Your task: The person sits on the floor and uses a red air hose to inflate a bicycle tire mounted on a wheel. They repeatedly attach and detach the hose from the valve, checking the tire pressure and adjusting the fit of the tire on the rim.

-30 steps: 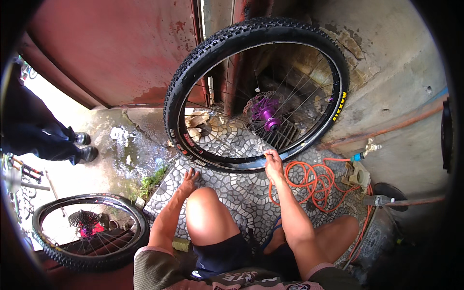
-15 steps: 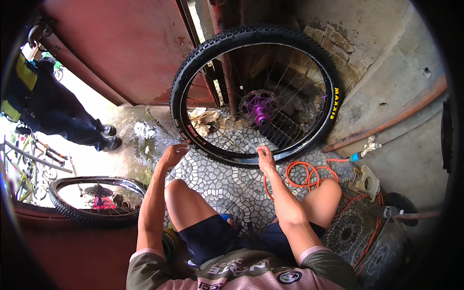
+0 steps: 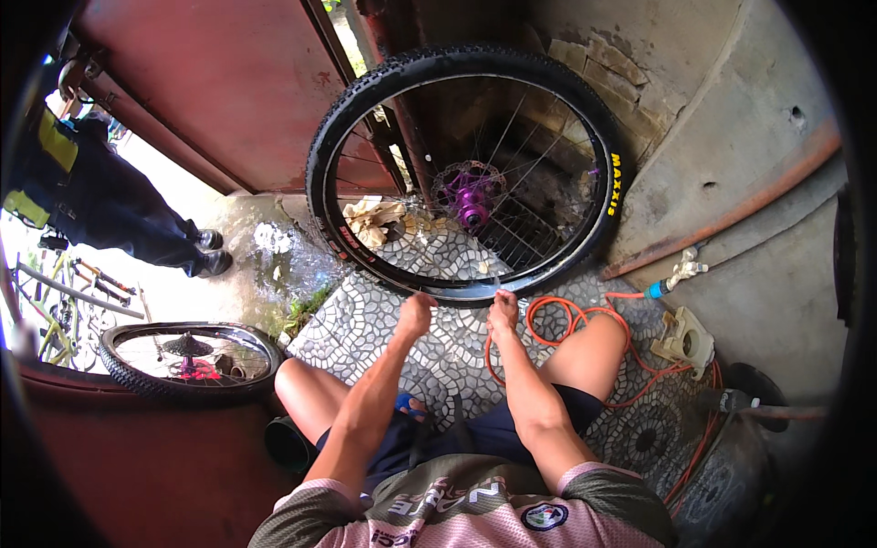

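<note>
A bicycle wheel point(image 3: 471, 290) with a knobby black tyre, a purple hub point(image 3: 471, 206) and a disc rotor stands in front of me. A pale, shiny band shows along the near part of its rim. At the wheel's near edge, my right hand point(image 3: 502, 312) has its fingers pinched together; what they hold is too small to make out. My left hand point(image 3: 417, 314) is just left of it, close to the tyre's near edge. Its fingers are curled closed, and anything inside them is hidden.
A second wheel point(image 3: 137, 374) leans at left near a red metal panel. An orange hose point(image 3: 548, 301) loops on the pebble-patterned floor, beside a cream plastic part point(image 3: 685, 342). Another person point(image 3: 110, 201) stands at far left near bicycles. A concrete wall point(image 3: 731, 173) rises at right.
My left hand has moved right along the tyre's near edge, closer to my right hand, and its fingers have curled in. My right hand stays by the rim. The whole view has shifted slightly.
</note>
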